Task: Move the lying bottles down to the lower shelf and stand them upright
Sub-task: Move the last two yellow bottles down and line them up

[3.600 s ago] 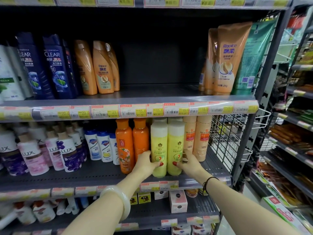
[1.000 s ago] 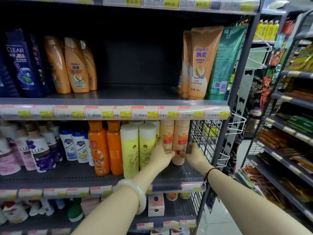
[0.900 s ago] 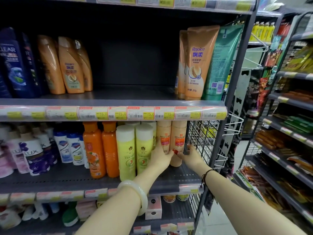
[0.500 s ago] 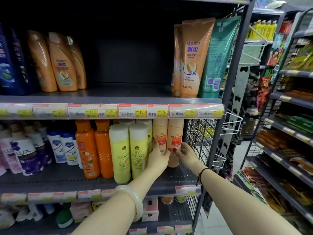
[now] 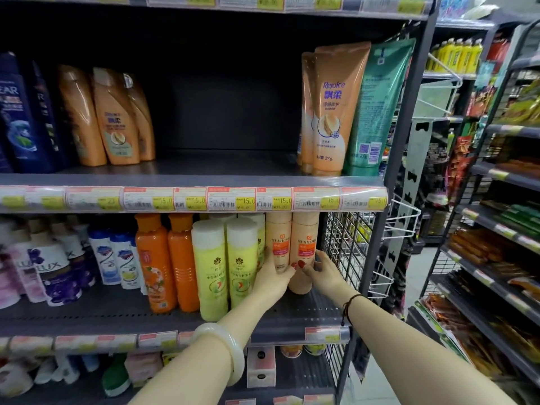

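Observation:
Two peach bottles stand upright at the right end of the lower shelf [image 5: 292, 320]. My left hand [image 5: 273, 280] wraps around the left peach bottle [image 5: 279, 241]. My right hand [image 5: 321, 271] grips the right peach bottle [image 5: 305, 244] low on its body, thumb at the front. Beside them stand two yellow-green bottles [image 5: 225, 264] and two orange bottles [image 5: 166, 258], all upright. The middle of the upper shelf [image 5: 222, 168] holds no bottles.
Orange shampoo bottles [image 5: 114, 118] and dark blue bottles [image 5: 23, 112] stand on the upper shelf's left, tall tubes [image 5: 336, 106] on its right. A white wire grid [image 5: 347, 247] closes the lower shelf's right end. Another rack [image 5: 502, 229] of goods lines the aisle to the right.
Both hands moved right from the yellow-green bottles to the two peach bottles and closed on them. The view shifted right as well.

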Motion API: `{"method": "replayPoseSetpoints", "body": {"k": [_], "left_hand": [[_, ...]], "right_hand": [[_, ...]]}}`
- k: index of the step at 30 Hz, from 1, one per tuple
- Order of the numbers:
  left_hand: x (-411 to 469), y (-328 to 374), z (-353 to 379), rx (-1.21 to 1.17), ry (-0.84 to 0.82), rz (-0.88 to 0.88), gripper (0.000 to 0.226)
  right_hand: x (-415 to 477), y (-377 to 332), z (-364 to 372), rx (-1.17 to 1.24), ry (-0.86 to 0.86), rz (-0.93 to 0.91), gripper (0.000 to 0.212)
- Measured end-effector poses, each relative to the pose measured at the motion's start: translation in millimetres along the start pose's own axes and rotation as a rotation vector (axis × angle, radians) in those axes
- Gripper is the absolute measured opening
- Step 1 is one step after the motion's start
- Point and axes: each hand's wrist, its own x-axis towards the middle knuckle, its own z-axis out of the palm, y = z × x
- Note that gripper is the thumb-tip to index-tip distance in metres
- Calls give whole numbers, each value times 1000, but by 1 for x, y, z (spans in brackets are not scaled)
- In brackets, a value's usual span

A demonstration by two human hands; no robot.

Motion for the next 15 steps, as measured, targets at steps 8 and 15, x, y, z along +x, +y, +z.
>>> {"method": "replayPoseSetpoints", "body": {"k": [8,15], "left_hand": [[2,-2,8,-81,-1,-68,65],[3,-5,6,-88,2,-73,65]], "right_hand": [[9,4,2,-116,107,-27,47],[13,6,2,-92,123,-39,47]]}}
